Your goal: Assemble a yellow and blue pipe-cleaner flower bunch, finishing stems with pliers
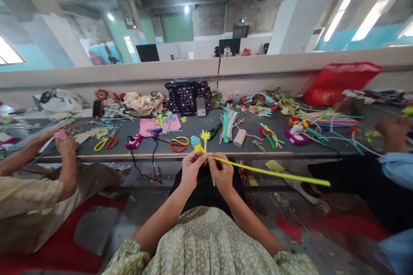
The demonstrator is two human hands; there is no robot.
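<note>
Yellow pipe-cleaner flower point(205, 136): left grip point(192, 168), right grip point(222, 173) both pinched at its base. Long yellow pipe cleaner point(274, 172) could snag, loosening it.

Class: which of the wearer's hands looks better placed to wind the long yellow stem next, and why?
Probably the right hand: the long yellow stem extends past it. The left hand pinches just below the blue and yellow flowers.
</note>
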